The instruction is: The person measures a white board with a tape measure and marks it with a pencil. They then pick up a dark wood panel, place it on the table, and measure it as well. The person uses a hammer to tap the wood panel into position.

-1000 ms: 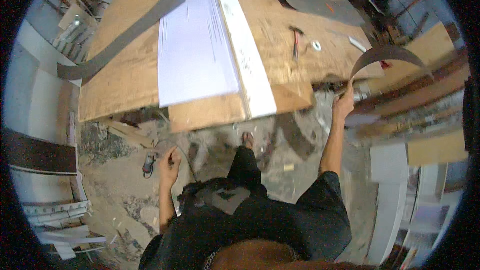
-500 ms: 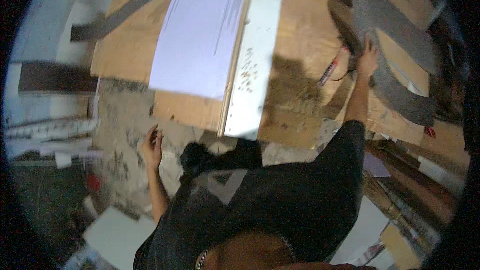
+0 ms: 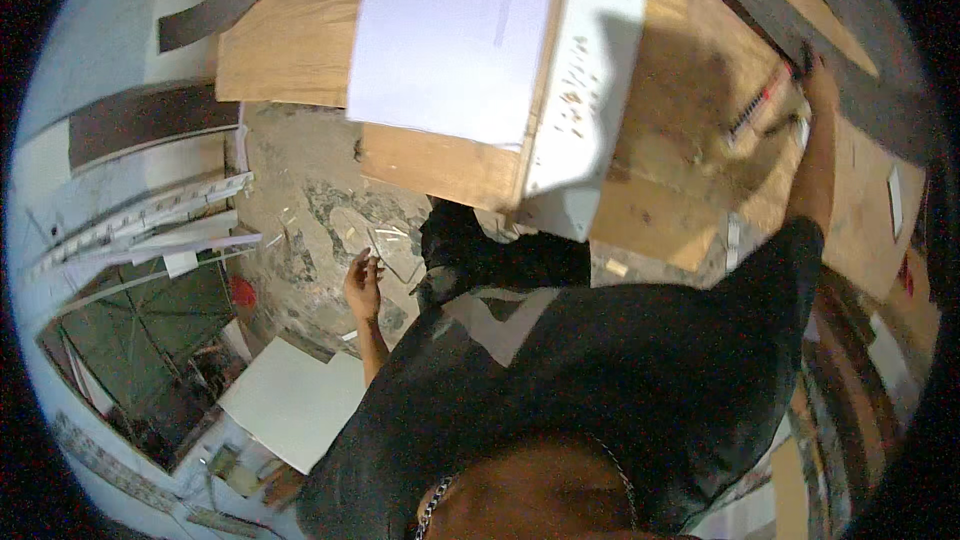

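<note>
My right hand [image 3: 820, 88] is stretched out to the far right, at the edge of a curved dark grey strip [image 3: 865, 90] on the wooden worktop [image 3: 690, 70]. Its fingertips are blurred against the dark material, so their grip does not show. Close beside it lies a slim red-and-black tool [image 3: 757, 108], its kind unclear. Away from the worktop, my left hand [image 3: 363, 285] hangs low over the floor with nothing in it, fingers loosely bent and apart. A pale lilac sheet [image 3: 450, 40] lies on the worktop, next to a white board [image 3: 570, 130] with dark specks.
Another grey strip [image 3: 235, 2] crosses the worktop's left corner. Scraps litter the floor [image 3: 310, 180]. A white panel [image 3: 295, 400] stands at lower left, below a stack of pale strips [image 3: 150, 220]. A red round object [image 3: 243, 290] sits nearby.
The view has swung, so the worktop appears farther right and higher. My right hand still reaches to the grey strip, now at its edge. My left hand still hangs empty.
</note>
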{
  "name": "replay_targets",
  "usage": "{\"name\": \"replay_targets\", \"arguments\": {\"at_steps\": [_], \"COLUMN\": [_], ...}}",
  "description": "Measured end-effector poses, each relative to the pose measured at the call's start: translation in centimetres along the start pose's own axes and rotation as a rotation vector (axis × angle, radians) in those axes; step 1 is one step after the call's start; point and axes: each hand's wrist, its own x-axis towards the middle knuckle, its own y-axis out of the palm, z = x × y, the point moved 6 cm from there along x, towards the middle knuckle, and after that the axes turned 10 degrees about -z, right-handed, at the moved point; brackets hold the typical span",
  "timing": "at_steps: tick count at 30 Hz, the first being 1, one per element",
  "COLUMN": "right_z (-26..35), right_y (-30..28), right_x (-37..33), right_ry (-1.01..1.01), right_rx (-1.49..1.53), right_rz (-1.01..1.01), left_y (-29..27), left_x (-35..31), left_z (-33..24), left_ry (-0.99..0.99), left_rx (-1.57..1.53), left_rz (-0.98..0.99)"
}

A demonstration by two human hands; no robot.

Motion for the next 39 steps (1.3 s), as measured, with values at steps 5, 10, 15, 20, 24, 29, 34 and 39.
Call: {"name": "replay_targets", "arguments": {"at_steps": [5,10,15,20,24,29,34,39], "right_z": [9.1,14.4,30.4,51.3,65.2,78.7,80.0,79.1], "right_y": [-3.0,-13.0,-23.9,-27.0,-29.6,-30.6,-25.6,-19.8], "right_x": [-0.5,-10.8,-37.8,-72.6,-90.9,-93.9,-96.3,-92.2], "right_ry": [-0.045,0.100,0.602,1.398,1.864,2.259,2.019,1.787], "right_rx": [0.116,0.259,0.445,0.402,0.365,0.601,0.648,0.814], "right_rz": [0.144,-0.265,-0.282,-0.117,-0.001,0.060,0.115,0.034], "left_y": [-5.0,-5.9,-10.4,-8.5,-9.6,-10.1,-14.3,-23.3], "left_x": [12.3,38.7,65.3,72.5,70.1,77.1,74.2,67.4], "left_z": [-4.0,-11.1,-14.0,-19.8,-19.7,-23.6,-24.4,-29.1], "left_ry": [0.252,0.359,0.239,0.187,-0.093,0.680,0.645,0.948], "left_rx": [-0.015,-0.282,-0.263,-0.147,-0.471,1.097,0.458,0.048], "left_rz": [-0.138,-0.155,-0.347,-0.184,-0.194,-0.375,-0.622,-0.966]}}
